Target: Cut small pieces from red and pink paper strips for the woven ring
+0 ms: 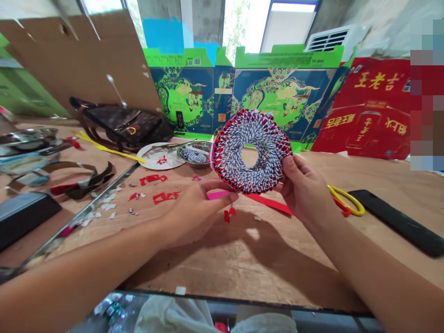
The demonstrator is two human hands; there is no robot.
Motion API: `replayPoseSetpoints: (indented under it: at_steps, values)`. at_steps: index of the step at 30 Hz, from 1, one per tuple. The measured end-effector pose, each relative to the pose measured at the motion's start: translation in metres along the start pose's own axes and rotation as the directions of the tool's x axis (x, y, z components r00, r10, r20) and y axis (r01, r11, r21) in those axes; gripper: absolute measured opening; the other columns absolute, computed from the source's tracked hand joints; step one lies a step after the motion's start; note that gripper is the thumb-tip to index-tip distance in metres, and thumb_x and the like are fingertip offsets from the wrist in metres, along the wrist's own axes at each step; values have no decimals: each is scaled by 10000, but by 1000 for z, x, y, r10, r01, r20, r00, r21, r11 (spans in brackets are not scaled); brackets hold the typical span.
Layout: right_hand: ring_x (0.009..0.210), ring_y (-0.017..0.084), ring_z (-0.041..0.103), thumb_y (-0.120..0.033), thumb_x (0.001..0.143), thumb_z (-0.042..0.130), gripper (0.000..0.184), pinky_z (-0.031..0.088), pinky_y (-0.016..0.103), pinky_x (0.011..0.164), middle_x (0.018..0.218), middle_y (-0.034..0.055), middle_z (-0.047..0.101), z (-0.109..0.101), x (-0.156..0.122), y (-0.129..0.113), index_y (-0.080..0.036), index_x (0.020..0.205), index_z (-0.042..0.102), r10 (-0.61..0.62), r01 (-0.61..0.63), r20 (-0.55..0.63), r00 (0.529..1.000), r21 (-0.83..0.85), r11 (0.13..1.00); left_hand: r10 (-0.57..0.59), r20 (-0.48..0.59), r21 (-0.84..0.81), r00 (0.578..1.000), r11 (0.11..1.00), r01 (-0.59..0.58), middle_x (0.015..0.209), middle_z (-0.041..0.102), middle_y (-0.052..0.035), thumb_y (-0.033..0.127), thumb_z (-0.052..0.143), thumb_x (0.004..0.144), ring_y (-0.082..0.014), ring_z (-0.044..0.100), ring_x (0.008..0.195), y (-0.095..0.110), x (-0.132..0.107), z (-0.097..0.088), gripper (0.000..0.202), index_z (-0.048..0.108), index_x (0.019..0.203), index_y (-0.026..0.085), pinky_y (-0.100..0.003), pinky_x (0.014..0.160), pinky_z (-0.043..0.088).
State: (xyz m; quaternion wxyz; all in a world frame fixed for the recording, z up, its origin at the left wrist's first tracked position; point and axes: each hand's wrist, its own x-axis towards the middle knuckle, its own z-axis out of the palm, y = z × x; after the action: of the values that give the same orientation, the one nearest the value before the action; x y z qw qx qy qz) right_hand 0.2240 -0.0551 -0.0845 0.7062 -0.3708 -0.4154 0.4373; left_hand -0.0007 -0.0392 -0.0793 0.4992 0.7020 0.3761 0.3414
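Observation:
My right hand (305,189) is closed on the right edge of a ring of folded paper pieces (229,152), thumb in front and fingers behind. The ring is held tilted up above the table, its round hole facing me. White-and-dark points circle the hole, with red along the outer edge. Under the ring's lower left edge is my left hand (194,210), thumb and forefinger apart with a gap between them. Its other fingers are partly hidden. A pink strip (217,195) shows in that gap. Small red scraps (227,215) are just below the left thumb.
Red paper cut-outs (165,197) and white scraps lie left. Behind are a white plate (147,159), a metal bowl (183,157) with folded pieces, and a brown bag (138,127). Yellow-handled scissors (354,203) and a black phone (398,222) lie right. Upright cardboard boxes (222,88) line the back.

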Motion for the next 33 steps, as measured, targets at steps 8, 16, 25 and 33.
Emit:
replayPoseSetpoints:
  at_steps: [8, 16, 25, 33]
  values:
    - [638, 109, 667, -455, 719, 839, 338, 552, 175, 466, 947, -21, 744, 1, -1, 0, -276, 973, 706, -23, 23, -19, 1000, -31, 999, 42, -24, -84, 999, 995, -43, 1049, 777, -23, 387, 745, 824, -206, 691, 975, -7, 1, 2, 254, 755, 1008, 212, -295, 862, 522]
    - [768, 174, 718, -483, 740, 813, 389, 633, 294, 607, 1009, -8, 747, -1, -2, 0, -300, 1053, 671, -50, 48, -11, 999, -111, 993, -34, -24, -23, 999, 999, 34, 1131, 753, -55, 350, 703, 838, -250, 677, 1047, -14, 6, -2, 235, 733, 1019, 203, -365, 919, 509]
    - [738, 131, 702, -444, 721, 844, 415, 616, 236, 583, 913, -40, 732, -1, 0, 1, -307, 1068, 663, -96, 92, -47, 994, -89, 992, 149, -38, -236, 988, 959, -154, 1337, 653, -134, 380, 724, 820, -280, 586, 1264, 0, 20, -18, 493, 580, 1229, 144, -377, 1052, 477]
    - [852, 145, 705, -428, 775, 811, 383, 627, 283, 723, 974, -36, 749, -4, 1, 8, -321, 1104, 646, -92, 95, 32, 995, -119, 988, 176, -129, -163, 976, 967, -196, 1180, 693, -103, 425, 710, 863, -230, 651, 1093, -12, 23, -24, 643, 462, 1402, 178, -372, 956, 531]
